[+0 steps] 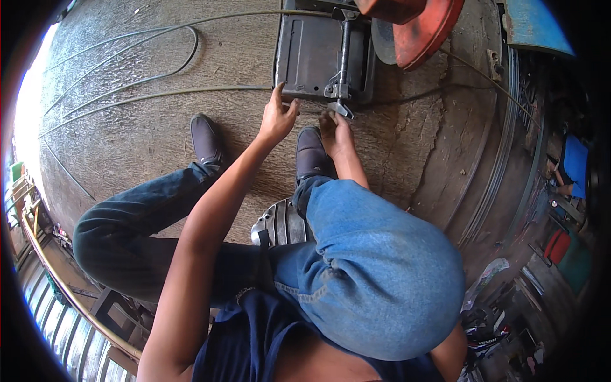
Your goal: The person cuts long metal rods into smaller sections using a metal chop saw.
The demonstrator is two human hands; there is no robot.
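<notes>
See the base (310, 57) on the floor (235, 57), just beyond the shoes (311, 153). Looks like metal, so probably heavy, rigid and hard to break, perhaps smooth under the fingers. Best taken by both side edges for any shifting, not by the screw (345, 54) or the red guard (423, 41). Expect some stiffness in turning the screw; take hold of its crank (342, 111) by the flat blade. Seems to run lengthwise away from the body; note the screw along that same line, right of the middle, ending nearest the feet in the crank, tilted down to the right. Find the left hand (278, 121) spread, with fingers at the base's near edge; the right hand (337, 135) curled beside the crank, apparently touching. Cannot tell whether firmly gripped.
</notes>
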